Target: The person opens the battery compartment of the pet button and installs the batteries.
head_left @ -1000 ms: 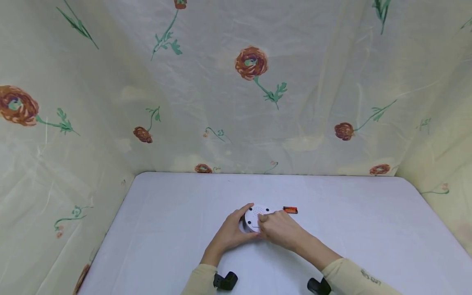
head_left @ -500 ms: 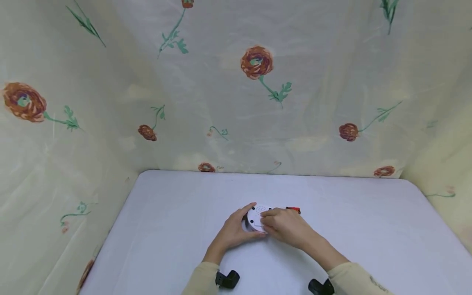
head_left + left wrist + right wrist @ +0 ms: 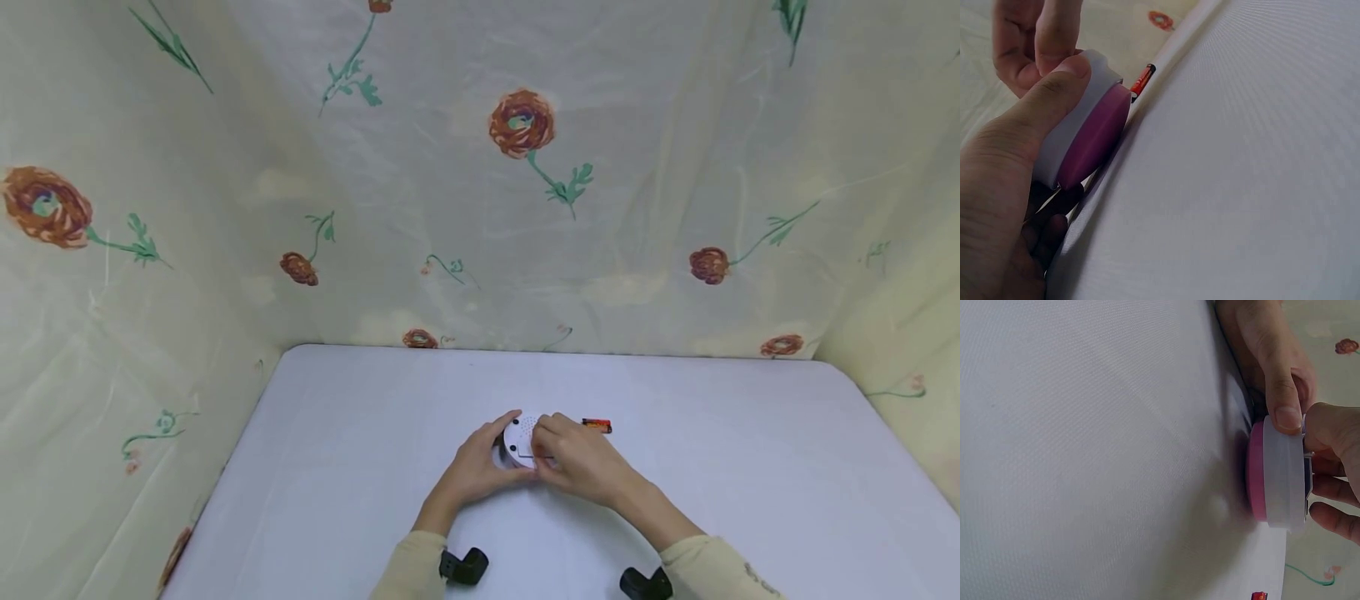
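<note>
A round device, white with a pink-purple front (image 3: 1097, 137), lies face down on the white table. Its white back (image 3: 520, 432), with small holes and dark feet, faces up. My left hand (image 3: 480, 471) grips the rim, its thumb on the near side and fingers around the far side. Over the back, my right hand (image 3: 581, 458) bends its fingers against a thin raised edge (image 3: 1309, 478), perhaps a cover. Whether they pinch it is hidden. Just beyond the right hand lies a red and black battery (image 3: 597, 426).
The white tabletop (image 3: 375, 408) stretches around both hands. Flower-patterned curtains (image 3: 622, 275) hang at the back and sides. A black wrist camera (image 3: 465, 567) is strapped at each sleeve.
My right hand's fingers have shifted over the device's back, from pressing near its middle to bending at the raised edge. The left hand keeps its grip. The view has shifted slightly.
</note>
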### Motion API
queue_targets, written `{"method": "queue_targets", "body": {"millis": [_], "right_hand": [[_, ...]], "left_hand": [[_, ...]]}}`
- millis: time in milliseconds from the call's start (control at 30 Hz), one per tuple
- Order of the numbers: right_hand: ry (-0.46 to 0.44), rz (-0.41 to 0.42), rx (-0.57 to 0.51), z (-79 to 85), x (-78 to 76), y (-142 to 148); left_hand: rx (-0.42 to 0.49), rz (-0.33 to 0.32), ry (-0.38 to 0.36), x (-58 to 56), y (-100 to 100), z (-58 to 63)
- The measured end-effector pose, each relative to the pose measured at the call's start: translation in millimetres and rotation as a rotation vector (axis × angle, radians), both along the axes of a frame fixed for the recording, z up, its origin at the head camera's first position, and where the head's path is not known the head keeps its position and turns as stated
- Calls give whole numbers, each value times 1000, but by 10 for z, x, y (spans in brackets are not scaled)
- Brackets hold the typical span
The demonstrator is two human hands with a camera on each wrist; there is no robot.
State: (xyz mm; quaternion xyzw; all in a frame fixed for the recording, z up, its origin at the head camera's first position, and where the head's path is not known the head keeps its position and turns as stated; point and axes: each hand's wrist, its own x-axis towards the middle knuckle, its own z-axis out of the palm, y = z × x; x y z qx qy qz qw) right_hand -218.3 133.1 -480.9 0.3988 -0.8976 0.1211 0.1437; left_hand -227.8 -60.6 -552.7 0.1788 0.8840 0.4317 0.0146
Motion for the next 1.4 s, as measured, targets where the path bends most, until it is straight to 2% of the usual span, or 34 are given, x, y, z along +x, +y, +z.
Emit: {"method": "queue_targets", "body": {"millis": [700,967,1400], "right_hand": [[25,-28,-37,43,22,53],[26,-18,-54,27,77,82],[68,-23,-80,23,123,145]], "left_hand": [[-6,7,-42,1,36,18],[-4,12,-74,16,16,28],[0,7,-73,17,13,32]]}}
